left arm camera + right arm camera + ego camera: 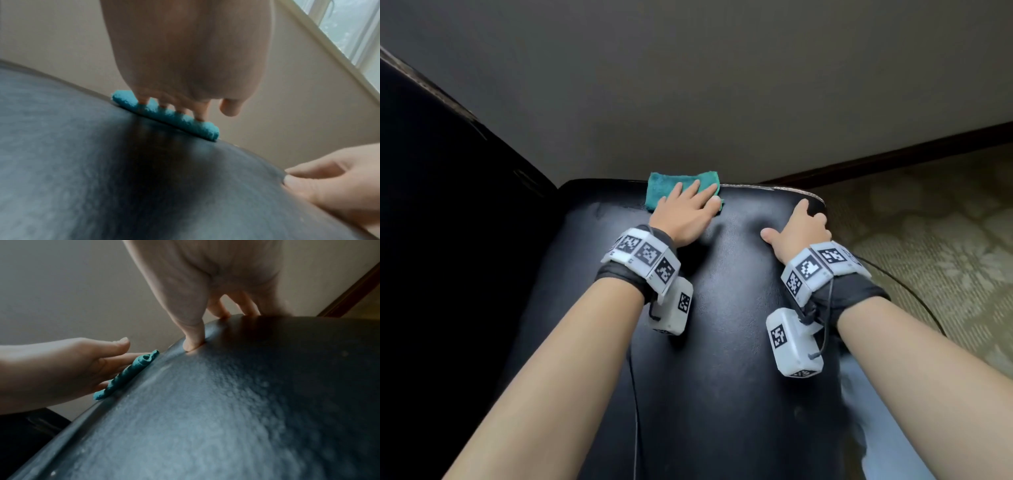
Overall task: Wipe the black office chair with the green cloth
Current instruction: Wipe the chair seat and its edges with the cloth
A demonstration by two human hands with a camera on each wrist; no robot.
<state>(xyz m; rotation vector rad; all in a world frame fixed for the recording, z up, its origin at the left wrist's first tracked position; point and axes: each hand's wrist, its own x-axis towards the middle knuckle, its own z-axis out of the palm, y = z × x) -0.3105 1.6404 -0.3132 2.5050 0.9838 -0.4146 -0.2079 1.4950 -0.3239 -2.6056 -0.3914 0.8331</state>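
Note:
The black office chair fills the middle of the head view, its leather back facing me. A green cloth lies folded on the chair's top edge. My left hand presses flat on the cloth with straight, spread fingers; the left wrist view shows the fingertips sunk into the cloth. My right hand grips the chair's top right corner. Its thumb digs into the leather and its fingers curl over the rim. From the right wrist, the cloth shows as a rolled strip under the left hand.
A plain wall rises right behind the chair. Patterned carpet and a dark baseboard lie to the right. Dark furniture stands close on the left. A window shows at upper right in the left wrist view.

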